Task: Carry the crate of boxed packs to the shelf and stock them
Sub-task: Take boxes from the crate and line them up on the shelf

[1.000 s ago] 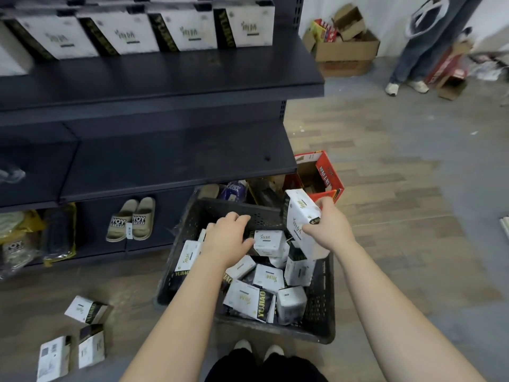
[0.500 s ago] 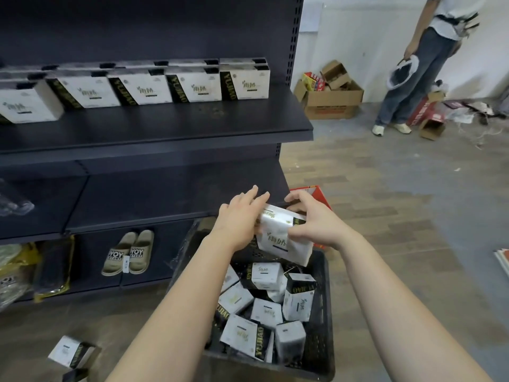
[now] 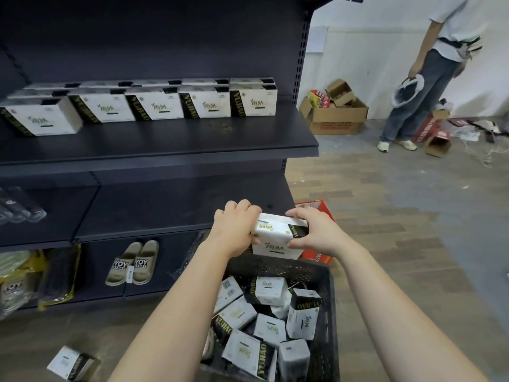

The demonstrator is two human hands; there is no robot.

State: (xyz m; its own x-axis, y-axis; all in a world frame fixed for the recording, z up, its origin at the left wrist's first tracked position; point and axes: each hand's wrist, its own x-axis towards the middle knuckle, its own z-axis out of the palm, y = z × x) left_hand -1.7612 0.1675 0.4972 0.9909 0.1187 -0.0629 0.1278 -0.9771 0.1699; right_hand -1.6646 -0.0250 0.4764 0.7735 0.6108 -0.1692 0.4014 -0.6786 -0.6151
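Note:
A white boxed pack (image 3: pixel 276 238) with a black stripe is held above the far end of the black plastic crate (image 3: pixel 327 312). My left hand (image 3: pixel 237 230) grips its left end and my right hand (image 3: pixel 314 232) grips its right end. Several more white packs (image 3: pixel 267 290) lie jumbled inside the crate on the floor. A row of the same packs (image 3: pixel 206 106) stands along the back of the dark upper shelf (image 3: pixel 192 142). The shelf (image 3: pixel 165 205) below it is bare just beyond my hands.
A pair of beige slippers (image 3: pixel 132 263) sits on the bottom shelf. One loose pack (image 3: pixel 71 363) lies on the floor at lower left. A red carton (image 3: pixel 316 255) stands behind the crate. A person (image 3: pixel 429 78) and open cardboard boxes (image 3: pixel 333 111) are at the far right.
The pack came up out of the crate in my right hand and my left hand joined it. Now both hands hold it, and my left fingers have curled round its end.

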